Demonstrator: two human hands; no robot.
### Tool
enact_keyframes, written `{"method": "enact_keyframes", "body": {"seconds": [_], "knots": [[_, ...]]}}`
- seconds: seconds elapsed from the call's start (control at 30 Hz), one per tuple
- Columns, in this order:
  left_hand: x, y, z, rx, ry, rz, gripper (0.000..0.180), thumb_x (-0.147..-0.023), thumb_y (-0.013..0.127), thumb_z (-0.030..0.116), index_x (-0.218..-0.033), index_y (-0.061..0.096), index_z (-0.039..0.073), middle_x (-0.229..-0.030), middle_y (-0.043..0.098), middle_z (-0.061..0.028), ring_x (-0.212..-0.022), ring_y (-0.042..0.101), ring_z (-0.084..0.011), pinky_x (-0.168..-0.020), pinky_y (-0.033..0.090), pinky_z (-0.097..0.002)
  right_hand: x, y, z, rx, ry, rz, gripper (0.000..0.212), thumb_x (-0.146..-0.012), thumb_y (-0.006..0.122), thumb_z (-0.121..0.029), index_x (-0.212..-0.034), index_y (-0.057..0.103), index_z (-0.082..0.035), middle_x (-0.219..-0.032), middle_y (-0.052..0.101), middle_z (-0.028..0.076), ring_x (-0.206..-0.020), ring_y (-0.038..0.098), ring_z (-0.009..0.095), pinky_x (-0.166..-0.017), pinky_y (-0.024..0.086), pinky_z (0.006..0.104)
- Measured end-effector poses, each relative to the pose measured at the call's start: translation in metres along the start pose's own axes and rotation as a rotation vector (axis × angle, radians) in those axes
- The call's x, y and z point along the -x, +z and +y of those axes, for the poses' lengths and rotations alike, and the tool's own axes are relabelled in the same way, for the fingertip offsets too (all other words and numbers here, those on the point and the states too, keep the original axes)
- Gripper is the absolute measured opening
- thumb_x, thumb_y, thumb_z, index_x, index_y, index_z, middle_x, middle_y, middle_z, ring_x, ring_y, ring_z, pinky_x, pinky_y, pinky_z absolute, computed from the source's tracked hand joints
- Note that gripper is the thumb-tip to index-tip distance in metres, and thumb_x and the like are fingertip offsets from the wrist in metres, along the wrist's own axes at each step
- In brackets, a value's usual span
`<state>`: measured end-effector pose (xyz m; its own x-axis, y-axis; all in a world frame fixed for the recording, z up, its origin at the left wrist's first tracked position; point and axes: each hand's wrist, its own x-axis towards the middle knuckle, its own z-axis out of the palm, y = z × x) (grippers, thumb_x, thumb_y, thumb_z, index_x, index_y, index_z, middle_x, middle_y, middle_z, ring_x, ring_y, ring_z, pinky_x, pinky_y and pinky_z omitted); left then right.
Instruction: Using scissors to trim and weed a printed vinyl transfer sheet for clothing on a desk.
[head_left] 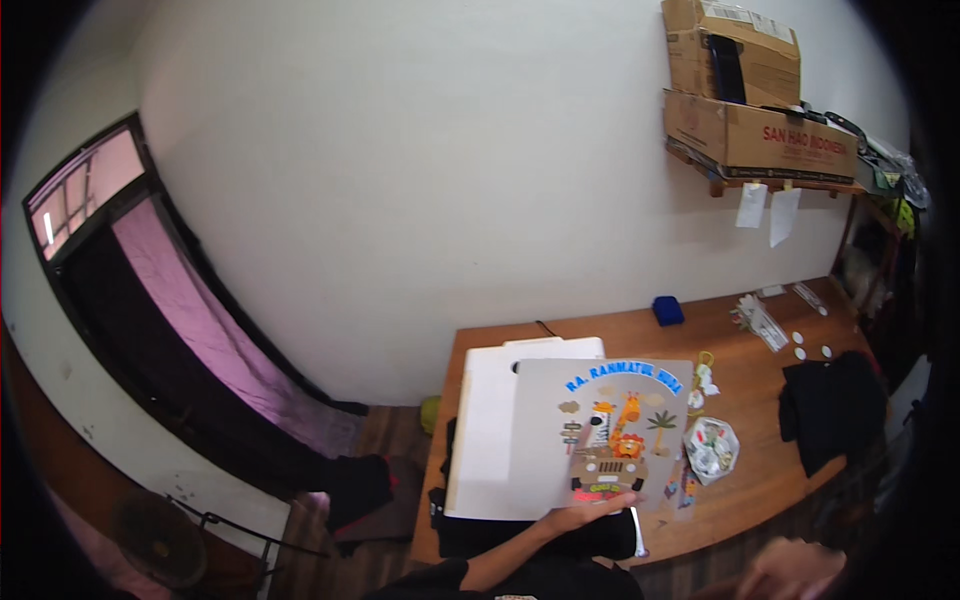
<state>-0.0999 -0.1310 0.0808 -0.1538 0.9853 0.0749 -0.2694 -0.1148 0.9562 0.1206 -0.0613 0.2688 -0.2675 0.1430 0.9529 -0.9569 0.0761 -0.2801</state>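
Note:
My left hand (598, 511) grips the lower edge of a translucent film sheet (540, 400). Cartoon animals in a brown jeep, a palm tree and arched blue lettering are printed on it. The sheet is held up over the right part of a white flat-topped machine (485, 430) on the wooden table (740, 530). Black cloth (480, 537) shows along the machine's near side. At the lower right, off the table's near edge, my right hand (792, 570) is smeared by motion. Its fingers look bent, but whether anything is in them is unclear.
Right of the sheet stands a clear container (712, 450) of small items. Folded black fabric (830, 405) lies at the table's right. Near the wall are a blue box (667, 311) and small white pieces (800, 353). Cardboard boxes (750, 135) sit on a shelf above.

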Motion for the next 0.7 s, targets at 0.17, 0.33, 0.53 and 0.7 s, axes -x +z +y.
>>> {"method": "enact_keyframes", "body": {"seconds": [0.17, 0.33, 0.53, 0.7], "knots": [[-0.017, -0.019, -0.017, 0.052, 0.049, 0.09, 0.045, -0.084, 0.066, 0.011, -0.124, 0.048, -0.001, -0.119, 0.059, -0.0093, -0.11, 0.054, -0.0152, -0.094, 0.043, -0.0261, 0.13, -0.048, 0.074, 0.759, 0.483, 0.661, 0.047, -0.09, 0.052, -0.045, -0.109, 0.047, -0.003, -0.059, 0.043, 0.002, -0.041, 0.036, 0.006, -0.036, 0.027, 0.019], [-0.035, -0.033, -0.035, 0.051, 0.034, 0.036, 0.044, -0.082, 0.067, 0.007, -0.121, 0.049, -0.003, -0.115, 0.061, -0.0103, -0.104, 0.059, -0.0161, -0.089, 0.048, -0.0251, 0.132, -0.043, 0.113, 0.555, 0.863, 0.76, 0.032, -0.094, 0.045, -0.013, -0.125, 0.04, -0.004, -0.076, 0.045, -0.001, -0.053, 0.038, 0.003, -0.045, 0.031, 0.017], [-0.049, -0.029, -0.04, 0.087, 0.052, 0.016, 0.036, -0.083, 0.065, 0.002, -0.117, 0.053, -0.003, -0.108, 0.063, -0.0096, -0.1, 0.061, -0.0154, -0.086, 0.049, -0.0248, 0.17, -0.058, 0.141, 0.502, 0.86, 0.848, 0.027, -0.099, 0.041, -0.026, -0.117, 0.042, -0.006, -0.069, 0.042, 0.001, -0.046, 0.037, 0.005, -0.04, 0.028, 0.0177], [-0.06, -0.017, -0.046, 0.07, 0.122, 0.035, 0.03, -0.083, 0.065, 0.002, -0.112, 0.057, -0.001, -0.104, 0.065, -0.0084, -0.096, 0.062, -0.0143, -0.083, 0.05, -0.0244, 0.184, -0.067, 0.141, 0.419, 0.88, 0.902, 0.02, -0.098, 0.041, -0.014, -0.115, 0.038, -0.004, -0.073, 0.045, 0.001, -0.051, 0.039, 0.004, -0.042, 0.031, 0.0175]]}}
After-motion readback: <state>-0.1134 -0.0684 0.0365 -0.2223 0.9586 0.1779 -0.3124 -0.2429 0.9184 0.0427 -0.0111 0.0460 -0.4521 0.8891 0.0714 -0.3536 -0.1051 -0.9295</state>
